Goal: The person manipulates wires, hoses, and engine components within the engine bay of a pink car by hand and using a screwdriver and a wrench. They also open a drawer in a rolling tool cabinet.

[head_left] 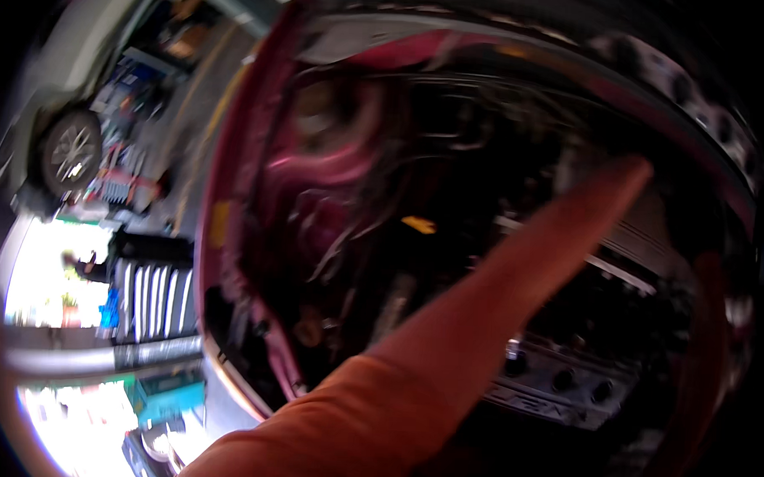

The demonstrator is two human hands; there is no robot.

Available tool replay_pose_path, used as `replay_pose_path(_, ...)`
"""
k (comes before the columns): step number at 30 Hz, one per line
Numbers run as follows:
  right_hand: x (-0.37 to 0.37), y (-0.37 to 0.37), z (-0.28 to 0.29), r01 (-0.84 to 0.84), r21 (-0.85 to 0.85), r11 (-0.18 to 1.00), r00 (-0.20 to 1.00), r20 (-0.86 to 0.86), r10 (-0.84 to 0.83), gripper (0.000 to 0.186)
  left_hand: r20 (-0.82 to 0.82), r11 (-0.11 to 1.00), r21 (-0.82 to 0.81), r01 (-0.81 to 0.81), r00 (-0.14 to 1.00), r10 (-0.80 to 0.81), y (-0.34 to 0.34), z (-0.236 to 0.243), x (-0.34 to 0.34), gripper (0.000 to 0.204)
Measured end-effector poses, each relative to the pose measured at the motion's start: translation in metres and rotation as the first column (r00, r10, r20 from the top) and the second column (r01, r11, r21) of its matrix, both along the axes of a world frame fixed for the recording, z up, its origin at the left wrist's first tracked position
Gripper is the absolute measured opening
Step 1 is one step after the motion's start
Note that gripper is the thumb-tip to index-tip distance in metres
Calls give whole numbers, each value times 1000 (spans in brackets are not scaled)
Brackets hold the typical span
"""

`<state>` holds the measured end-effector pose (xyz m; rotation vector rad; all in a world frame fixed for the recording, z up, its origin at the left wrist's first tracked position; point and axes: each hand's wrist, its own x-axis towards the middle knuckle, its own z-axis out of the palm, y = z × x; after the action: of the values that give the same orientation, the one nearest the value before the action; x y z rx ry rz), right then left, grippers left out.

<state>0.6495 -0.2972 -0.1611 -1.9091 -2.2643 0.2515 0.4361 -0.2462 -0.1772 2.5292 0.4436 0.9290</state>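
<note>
I lean over the open engine bay of a dark red car. My left arm, in an orange sleeve, stretches across the bay toward the upper right. At its end my left hand [635, 173] goes into deep shadow beside a grey ribbed part [643, 227] of the engine. Its fingers are hidden there, so what it touches does not show. On the right side my right forearm [699, 367] rises in dim light, and its hand is lost in the dark near the same part. Below my left arm lies a silver engine cover [554, 379] with round dark openings.
The red fender edge [224, 191] bounds the bay on the left. A yellow piece [418, 225] shows among dark hoses. Beyond the car stand a black tool cabinet [153, 289] with pale drawer fronts and another vehicle's wheel [71, 150]. Motion blurs much of the picture.
</note>
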Motion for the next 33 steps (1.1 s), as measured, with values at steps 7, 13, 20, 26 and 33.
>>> replay_pose_path(7,42,28,30,-113,-48,992,994,1,113,43,23,991,-87,103,995,-101,38,32,31,42)
replay_pose_path(13,-15,27,48,-114,-115,987,986,106,126,28,-265,936,-52,-348,909,323,10,55,-18,36)
replay_pose_path(20,27,27,-1,-275,522,808,944,306,124,16,-8,890,436,-130,989,148,15,62,-15,51)
replay_pose_path(26,5,-142,111,27,369,929,999,-52,-8,29,-161,806,592,-18,977,140,25,25,-13,45)
replay_pose_path(33,2,-434,244,491,425,760,841,-3,-542,20,-92,979,-58,197,975,-201,16,71,-48,50)
